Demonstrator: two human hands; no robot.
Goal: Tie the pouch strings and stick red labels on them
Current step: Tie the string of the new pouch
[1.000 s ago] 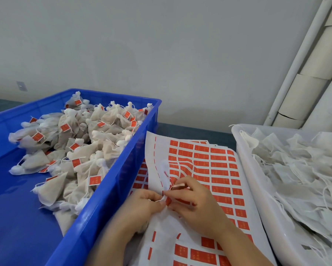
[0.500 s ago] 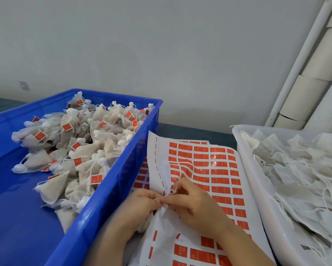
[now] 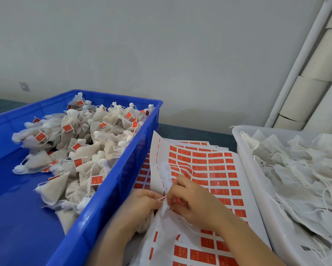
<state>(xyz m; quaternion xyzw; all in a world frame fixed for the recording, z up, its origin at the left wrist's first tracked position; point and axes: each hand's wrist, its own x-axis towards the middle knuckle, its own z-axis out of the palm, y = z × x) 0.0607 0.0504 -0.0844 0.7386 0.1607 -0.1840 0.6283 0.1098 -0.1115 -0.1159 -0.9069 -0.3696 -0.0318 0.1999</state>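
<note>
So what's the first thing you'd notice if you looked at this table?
Probably the big blue crate on the left, heaped with tied pouches wearing little red labels. Next, the sheet of red labels in the middle, where the left hand and right hand pinch a thin white string. On the right sits a white tub of plain pouches.

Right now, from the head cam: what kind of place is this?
Probably a small packing and labelling bench: blue crate of tied pouches with red labels, sheets of red labels, white tub of untied pouches. Left hand and right hand pinch a pouch string.
</note>
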